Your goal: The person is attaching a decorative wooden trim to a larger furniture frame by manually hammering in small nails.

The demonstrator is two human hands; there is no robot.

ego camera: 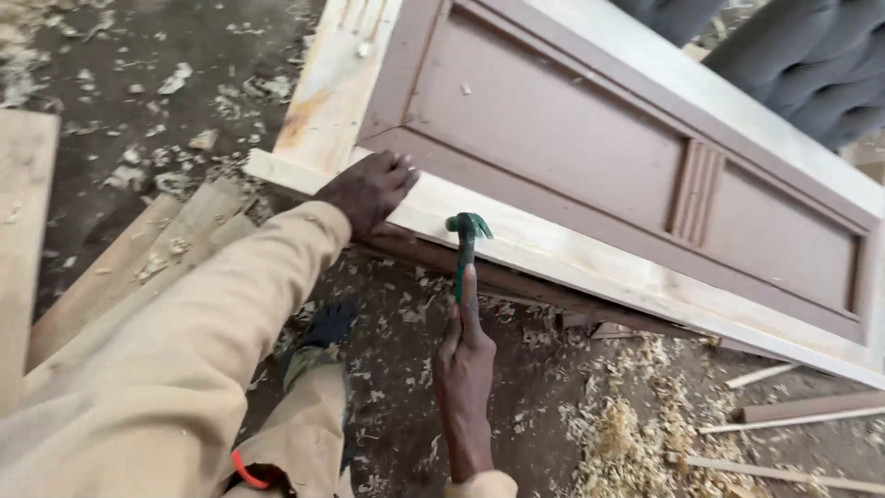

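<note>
Tan sleeve (157, 369) up close, and the left hand (367, 192) lies on the pale wooden frame's (516, 242) near rail, fingers flat and pressed together. The right hand (464, 364) grips a green claw hammer (467, 242), fingers wrapped round its handle, head touching the rail's edge just beside the left hand. Wood shavings (618, 433) litter the floor below.

2 hands (369, 189), 1 hammer (466, 231), 1 door frame (590, 157), approx. 4 planks (111, 277).
</note>
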